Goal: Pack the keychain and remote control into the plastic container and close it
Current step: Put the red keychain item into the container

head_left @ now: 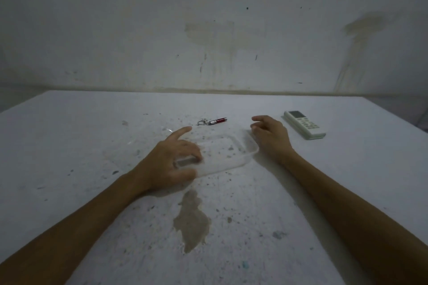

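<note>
Gripping the plastic container at its near-left corner, my left hand pinches the rim. My right hand hovers loosely spread at its far-right corner. Keychain lies beyond, remote control far right, on the table.

**Hands at the open container**

We see our left hand gripping the near-left edge of the clear plastic container on the stained counter. Our right hand hovers, loosely curled, at its right corner. The keychain lies beyond it, and the remote control lies far right.
</note>
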